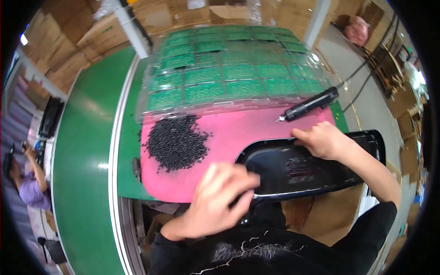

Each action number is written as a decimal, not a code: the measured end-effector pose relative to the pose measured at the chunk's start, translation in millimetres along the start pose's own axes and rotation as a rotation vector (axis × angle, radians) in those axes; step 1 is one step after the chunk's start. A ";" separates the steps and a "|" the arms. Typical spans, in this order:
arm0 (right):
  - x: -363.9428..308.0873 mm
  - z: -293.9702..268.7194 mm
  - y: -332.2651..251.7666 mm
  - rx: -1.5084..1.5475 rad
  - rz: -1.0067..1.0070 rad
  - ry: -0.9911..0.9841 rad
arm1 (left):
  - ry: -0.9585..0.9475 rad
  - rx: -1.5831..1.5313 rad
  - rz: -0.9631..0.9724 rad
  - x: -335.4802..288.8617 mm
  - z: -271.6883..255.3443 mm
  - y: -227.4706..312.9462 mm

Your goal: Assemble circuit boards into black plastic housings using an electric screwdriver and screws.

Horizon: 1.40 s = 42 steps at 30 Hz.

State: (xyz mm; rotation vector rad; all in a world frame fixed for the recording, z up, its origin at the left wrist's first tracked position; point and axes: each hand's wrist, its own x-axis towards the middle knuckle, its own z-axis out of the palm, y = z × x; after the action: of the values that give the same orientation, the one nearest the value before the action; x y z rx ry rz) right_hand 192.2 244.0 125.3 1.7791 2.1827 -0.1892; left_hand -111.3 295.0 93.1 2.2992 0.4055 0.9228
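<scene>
Right hand (322,141) grips the panel (272,167), centre right; left hand (219,197) half-curled, hold unclear; we judge many screws (176,143) unused.

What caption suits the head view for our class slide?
Left hand and right hand at a black casing, with small black parts, a screwdriver and green circuit boards nearby.

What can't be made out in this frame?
Head view:
Left hand: blurred; whether it holds anything is unclear.
Right hand: its curled fingers' inner side is hidden by the hand itself.
Black tray: partly covered by the right forearm.
Black pieces on the pink mat: too small to identify.
</scene>
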 end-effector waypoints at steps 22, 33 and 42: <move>336.2 -10.3 18.5 -0.194 0.164 0.597 | -0.147 0.571 0.171 53.6 26.2 -125.5; 118.1 -51.1 -39.5 1.410 -0.482 0.453 | 0.541 0.079 -0.061 67.0 -12.1 -101.6; 34.0 -1.9 -43.3 0.618 -0.200 0.920 | -0.327 -0.529 -0.275 54.1 -0.2 -75.8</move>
State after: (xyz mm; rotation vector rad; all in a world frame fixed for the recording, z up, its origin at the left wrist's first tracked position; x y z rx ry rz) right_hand 143.8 266.8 111.8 2.2595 3.2221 -0.0992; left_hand -76.9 378.9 71.8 1.8057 0.2834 0.4368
